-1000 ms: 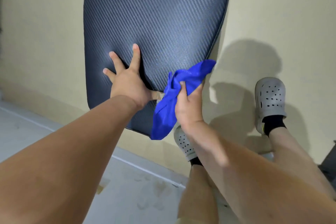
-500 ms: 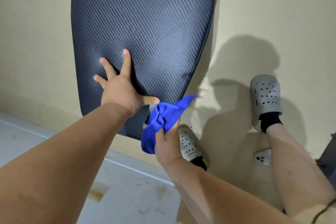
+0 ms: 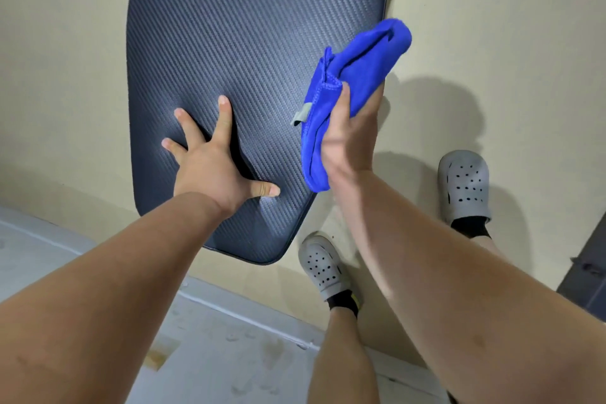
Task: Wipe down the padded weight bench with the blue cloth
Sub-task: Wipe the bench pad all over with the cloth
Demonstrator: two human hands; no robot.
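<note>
Pressing the left hand (image 3: 213, 170) flat on the dark padded bench (image 3: 255, 26) at centre frame, with fingers spread wide and thumb out toward the lower edge. Gripping the bunched blue cloth (image 3: 357, 59) in the right hand (image 3: 352, 138), thumb curled over it, right of centre along the bench's right edge. Hard to tell whether touching the padding there. Standing in grey clogs (image 3: 464, 184) on beige floor (image 3: 492, 10), lower right.
</note>
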